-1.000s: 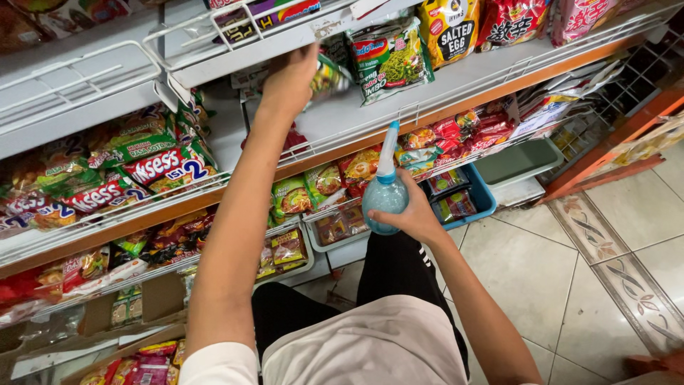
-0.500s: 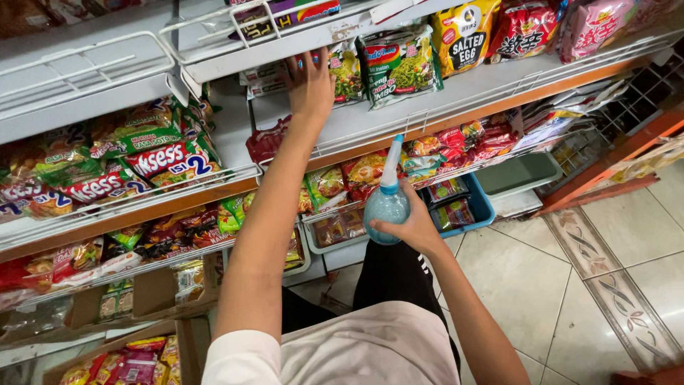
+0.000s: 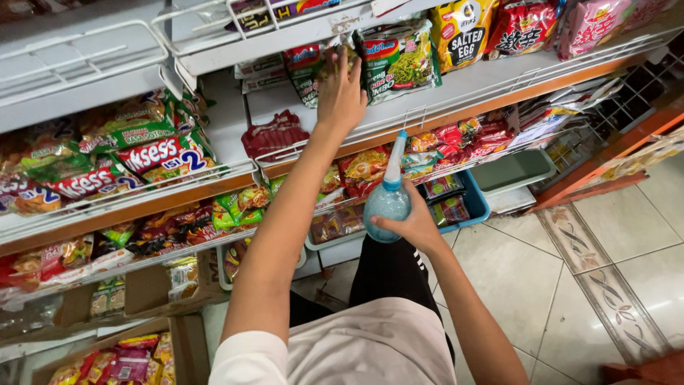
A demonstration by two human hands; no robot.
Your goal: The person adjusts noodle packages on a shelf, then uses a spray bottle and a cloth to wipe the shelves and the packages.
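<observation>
I see the left hand [image 3: 340, 93] stretched up to the white shelf [image 3: 456, 89], palm down, fingers spread flat over a red-and-green noodle packet [image 3: 308, 68]. It's pressing on the packet, not wrapped around it; can't tell if anything sits under the palm. Just right of that hand stands a green noodle packet [image 3: 399, 60], upright, leaning against the back. Further right: yellow snack bag [image 3: 463, 28], then red bag [image 3: 524, 28].

Right hand [image 3: 413, 224] is lower, in front of the body, fingers closed around a pale blue spray bottle [image 3: 388, 196]. Bottle is upright, nozzle pointing up toward the shelf edge. The hands are well apart, left high, right at waist level.

One tier down, a wire-fronted shelf [image 3: 178, 178] holds more noodle packs. Blue plastic bin [image 3: 474, 207] sits low, behind the bottle. Tiled floor [image 3: 570, 285] to the right.
</observation>
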